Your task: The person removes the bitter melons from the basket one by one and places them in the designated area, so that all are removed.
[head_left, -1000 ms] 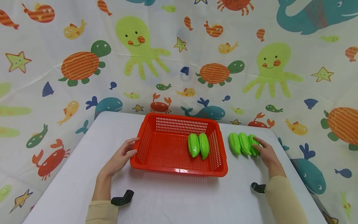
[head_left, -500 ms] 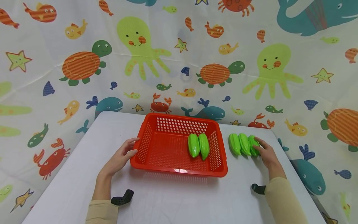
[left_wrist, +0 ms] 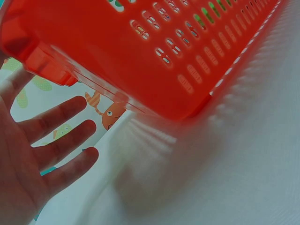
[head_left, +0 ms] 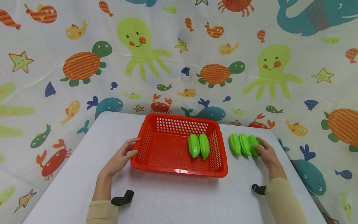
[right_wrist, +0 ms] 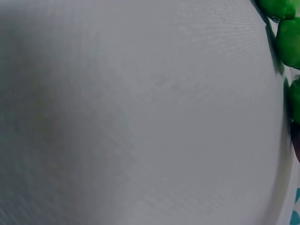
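The rightmost green fruit [head_left: 252, 141] lies at the right of the frame, touched by the right hand [head_left: 268, 155] (whether pinched, I cannot tell). The left hand [head_left: 118, 159], its fingers straight, touches the red basket [head_left: 167, 169] at centre, probably for steadying it.

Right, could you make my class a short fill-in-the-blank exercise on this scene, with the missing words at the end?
1. The basket is coloured ____.
2. Inside the basket lie exactly ____ green pieces.
3. In the row of green pieces outside the basket, the total number is ____.
4. The hand nearest the basket is the person's ____ hand.

Missing words: red; two; three; left.
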The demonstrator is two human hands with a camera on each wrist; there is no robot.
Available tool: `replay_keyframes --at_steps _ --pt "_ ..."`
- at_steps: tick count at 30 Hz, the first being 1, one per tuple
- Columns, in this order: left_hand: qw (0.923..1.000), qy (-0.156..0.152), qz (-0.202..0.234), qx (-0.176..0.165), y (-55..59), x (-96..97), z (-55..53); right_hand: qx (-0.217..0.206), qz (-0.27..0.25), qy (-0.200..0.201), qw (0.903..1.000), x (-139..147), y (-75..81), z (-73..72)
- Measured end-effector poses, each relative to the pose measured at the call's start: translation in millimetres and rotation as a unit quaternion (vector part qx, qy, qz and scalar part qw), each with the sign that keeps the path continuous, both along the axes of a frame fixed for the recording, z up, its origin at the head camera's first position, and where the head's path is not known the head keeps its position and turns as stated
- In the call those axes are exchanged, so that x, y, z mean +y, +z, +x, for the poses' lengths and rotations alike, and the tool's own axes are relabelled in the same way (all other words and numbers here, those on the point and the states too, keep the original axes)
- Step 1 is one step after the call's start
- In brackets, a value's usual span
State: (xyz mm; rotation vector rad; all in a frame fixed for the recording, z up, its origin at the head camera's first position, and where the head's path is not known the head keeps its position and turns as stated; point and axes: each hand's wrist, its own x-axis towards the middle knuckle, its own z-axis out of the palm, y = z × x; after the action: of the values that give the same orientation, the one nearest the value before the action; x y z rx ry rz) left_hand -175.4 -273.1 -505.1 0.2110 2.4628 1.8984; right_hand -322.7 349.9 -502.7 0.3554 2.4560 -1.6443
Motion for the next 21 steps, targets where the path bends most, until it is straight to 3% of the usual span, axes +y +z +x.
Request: replay_keyframes --at_steps 12,21 --pt "1.0000 -0.001 -0.005 0.003 -0.2 0.3 -0.2 0.004 0.006 0.002 1.0000 1 -1.3 0.3" --pt "1.0000 0.000 -0.005 0.001 -0.6 -0.5 -0.8 -0.004 0.045 -0.013 0.9989 6 10.9 3.3"
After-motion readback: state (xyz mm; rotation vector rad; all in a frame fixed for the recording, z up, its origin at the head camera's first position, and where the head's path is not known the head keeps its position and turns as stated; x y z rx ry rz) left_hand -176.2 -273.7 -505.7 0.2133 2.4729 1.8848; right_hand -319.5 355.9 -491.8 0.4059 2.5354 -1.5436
